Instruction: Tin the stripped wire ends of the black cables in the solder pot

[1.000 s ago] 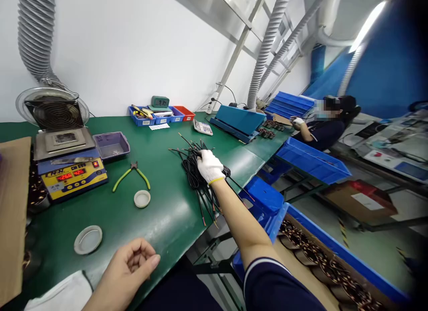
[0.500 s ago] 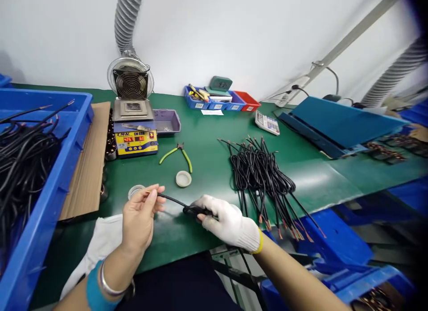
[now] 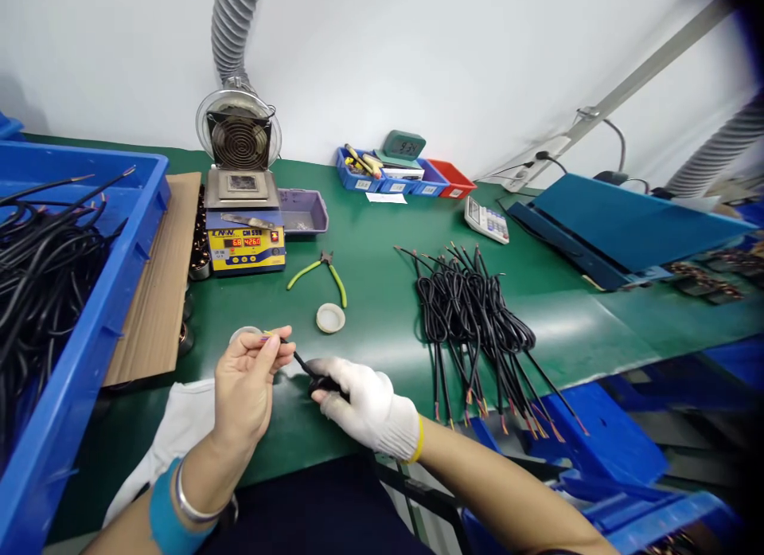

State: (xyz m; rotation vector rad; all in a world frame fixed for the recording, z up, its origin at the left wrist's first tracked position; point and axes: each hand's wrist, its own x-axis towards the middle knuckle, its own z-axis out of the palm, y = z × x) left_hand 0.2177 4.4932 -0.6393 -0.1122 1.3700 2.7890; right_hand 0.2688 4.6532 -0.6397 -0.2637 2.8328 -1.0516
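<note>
Between thumb and fingers, my bare left hand (image 3: 247, 380) pinches the end of a black cable (image 3: 300, 362), where thin coloured wires stick out. My right hand (image 3: 364, 404), in a white glove with a yellow cuff edge, is closed around the bundled part of that same cable. Just behind my left fingers sits a small round dish (image 3: 243, 333), partly covered by them. A second shallow round dish (image 3: 330, 318) lies beyond my hands, below green-handled cutters (image 3: 325, 259) that rest with their handles spread. A loose white glove (image 3: 179, 427) lies beside my left wrist.
A pile of bundled black cables (image 3: 471, 308) lies on the right. The blue crate (image 3: 134, 276) at left holds more cables beside cardboard (image 3: 158, 276). Behind stand a yellow-and-blue solder pot (image 3: 246, 248), a purple tray (image 3: 307, 213), small bins (image 3: 358, 181) and a calculator (image 3: 486, 220).
My right hand has moved left with the cable bundle, closer to my left hand, and the cable between them is shorter. The coloured wires now show at my left fingertips.
</note>
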